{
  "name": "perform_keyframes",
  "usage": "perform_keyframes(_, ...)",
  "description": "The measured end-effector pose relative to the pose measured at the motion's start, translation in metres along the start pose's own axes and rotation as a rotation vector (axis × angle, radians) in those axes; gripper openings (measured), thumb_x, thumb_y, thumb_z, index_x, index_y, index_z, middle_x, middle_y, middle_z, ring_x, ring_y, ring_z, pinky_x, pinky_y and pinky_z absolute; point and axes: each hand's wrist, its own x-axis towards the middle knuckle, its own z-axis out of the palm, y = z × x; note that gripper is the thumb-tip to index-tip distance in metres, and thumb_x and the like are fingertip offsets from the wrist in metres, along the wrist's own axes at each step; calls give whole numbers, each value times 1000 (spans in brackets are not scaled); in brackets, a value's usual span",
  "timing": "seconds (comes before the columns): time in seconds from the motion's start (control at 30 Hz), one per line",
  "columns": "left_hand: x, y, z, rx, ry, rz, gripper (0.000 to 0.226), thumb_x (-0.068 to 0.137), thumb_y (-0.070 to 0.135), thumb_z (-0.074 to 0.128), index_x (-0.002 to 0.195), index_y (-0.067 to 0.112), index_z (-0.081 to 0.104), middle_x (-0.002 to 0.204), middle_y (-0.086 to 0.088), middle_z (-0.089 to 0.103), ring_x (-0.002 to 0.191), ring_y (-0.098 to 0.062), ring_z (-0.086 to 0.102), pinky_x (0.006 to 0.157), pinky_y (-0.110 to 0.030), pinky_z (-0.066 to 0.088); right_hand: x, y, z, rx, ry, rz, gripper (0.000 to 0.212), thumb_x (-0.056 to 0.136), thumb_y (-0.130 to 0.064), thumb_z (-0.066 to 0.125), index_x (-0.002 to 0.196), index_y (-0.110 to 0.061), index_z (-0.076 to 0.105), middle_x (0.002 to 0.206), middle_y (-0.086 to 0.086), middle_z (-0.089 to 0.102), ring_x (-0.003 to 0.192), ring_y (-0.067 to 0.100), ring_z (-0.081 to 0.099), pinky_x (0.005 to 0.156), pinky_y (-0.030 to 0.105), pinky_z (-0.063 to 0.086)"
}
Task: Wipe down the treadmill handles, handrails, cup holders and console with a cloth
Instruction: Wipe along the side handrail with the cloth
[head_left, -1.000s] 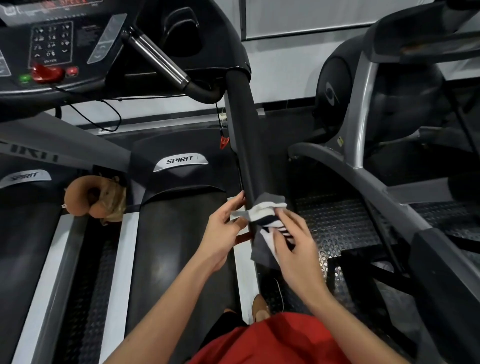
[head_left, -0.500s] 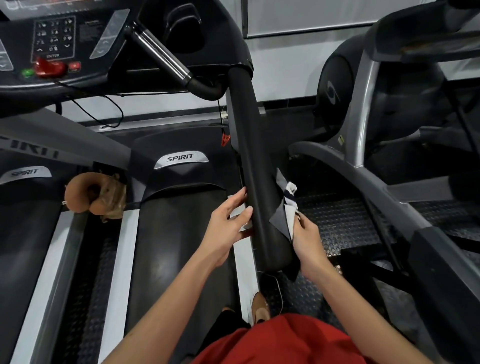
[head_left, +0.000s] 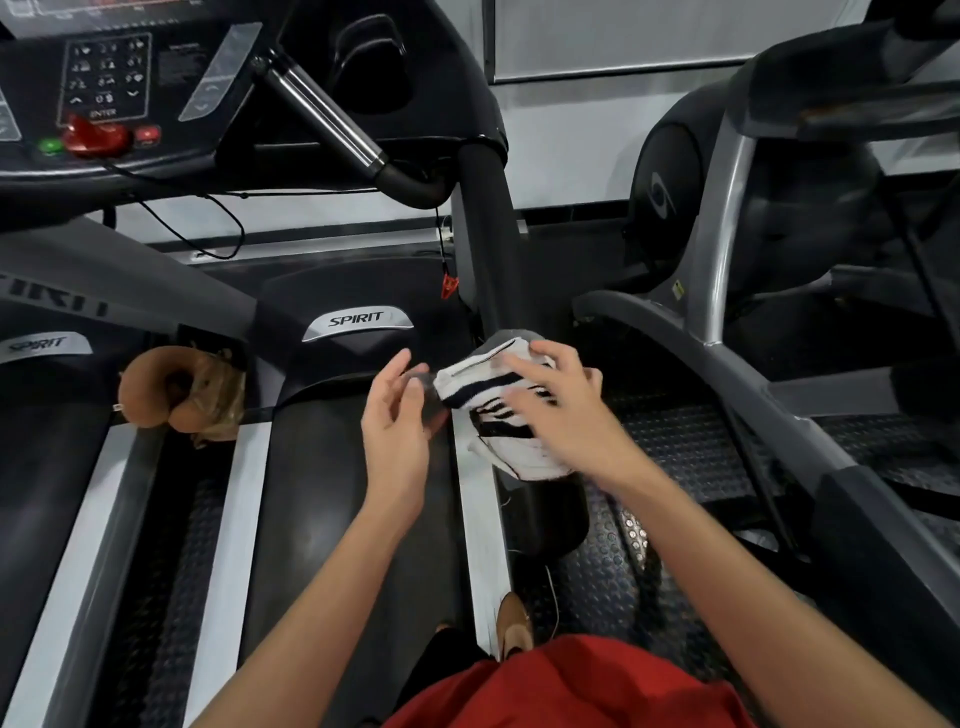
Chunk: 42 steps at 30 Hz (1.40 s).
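A white cloth (head_left: 498, 410) with black stripes and a grey edge lies draped over the treadmill's black right handrail (head_left: 488, 249), near its lower end. My right hand (head_left: 566, 405) lies on top of the cloth, its spread fingers pressing it onto the rail. My left hand (head_left: 397, 421) hovers just left of the rail with relaxed fingers close to the cloth's grey edge; blur hides whether they touch. The console (head_left: 104, 78), a cup holder (head_left: 363, 57) and a silver handle bar (head_left: 322, 109) are at the top left.
A brown neck pillow (head_left: 176, 389) lies between this treadmill and the one on the left. A grey elliptical machine (head_left: 727, 249) stands close on the right, over studded rubber flooring (head_left: 675, 447). A red safety clip (head_left: 449, 286) hangs on a cord.
My right hand brought the cloth from the rail's right side up onto its top and now presses it there. My left hand came off the rail and drew slightly left.
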Motion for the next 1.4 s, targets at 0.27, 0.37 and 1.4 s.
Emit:
perform_keyframes(0.27,-32,-15,15,480,-490,244,61,77,36,72,128,41,39,150,11,17,128,22,15,95,6,18,2,10,-27,841,25,55,50,89,15,30,108,-19,61,118,5,60,103,18,62,90,28,53)
perform_keyframes(0.37,-29,-20,20,591,-564,249,72,80,30,71,136,45,28,149,20,7,129,22,11,92,10,14,7,19,-28,834,191,73,46,89,14,32,99,-17,63,112,9,61,102,20,62,89,28,53)
perform_keyframes(1.4,-67,-49,-14,364,-286,219,39,82,4,68,99,38,65,104,12,65,103,-1,60,91,-17,44,-7,51,10,517,115,53,39,96,-14,48,132,-28,45,136,-2,49,123,6,47,107,22,34)
